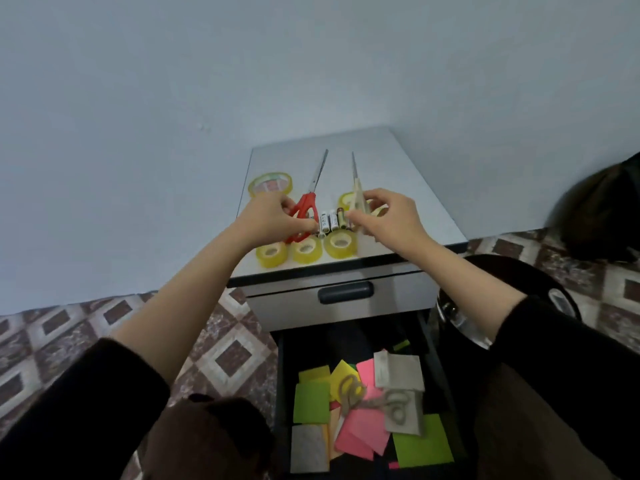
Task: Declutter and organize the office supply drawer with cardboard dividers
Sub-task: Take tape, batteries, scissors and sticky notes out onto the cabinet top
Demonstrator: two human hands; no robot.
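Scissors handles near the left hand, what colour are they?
Red. The scissors handles show best in the head view, on the cabinet top.

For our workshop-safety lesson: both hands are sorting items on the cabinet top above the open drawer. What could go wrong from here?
1. Three tape rolls sit close to the front edge of the cabinet top, right under the forearms. A careless move could knock one into the open drawer below.
2. The batteries lie on their sides between the left hand and right hand. A nudge may set them rolling and scatter the sorted group.
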